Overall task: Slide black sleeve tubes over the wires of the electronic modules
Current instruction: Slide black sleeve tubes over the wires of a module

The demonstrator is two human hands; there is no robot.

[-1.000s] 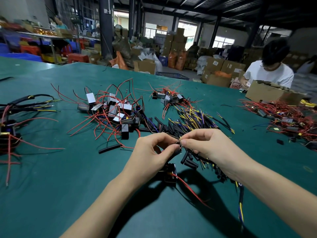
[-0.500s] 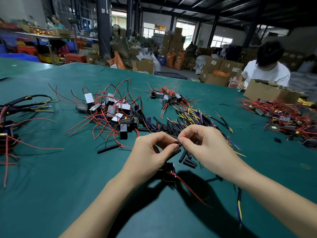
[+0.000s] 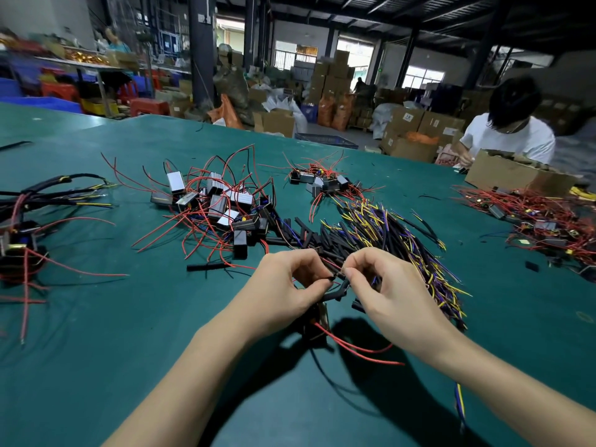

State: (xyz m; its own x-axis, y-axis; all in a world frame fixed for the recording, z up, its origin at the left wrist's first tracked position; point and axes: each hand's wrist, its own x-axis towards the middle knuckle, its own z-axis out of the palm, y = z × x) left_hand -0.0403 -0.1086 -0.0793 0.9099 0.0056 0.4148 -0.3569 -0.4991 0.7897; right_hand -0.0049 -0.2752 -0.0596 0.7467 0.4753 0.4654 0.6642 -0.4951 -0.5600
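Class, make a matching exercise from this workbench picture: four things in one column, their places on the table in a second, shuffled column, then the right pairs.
Things
1. single black sleeve tube
2. cardboard box
3. module with red wire
4. bundle of yellow and purple wires

Places
A. far right, before the seated person
B. under the hands
C. alone, left of the left hand
D. beyond the right hand

Pairs: 1-C, 2-A, 3-B, 4-D

Left hand and right hand pinch, fingertips nearly meeting.
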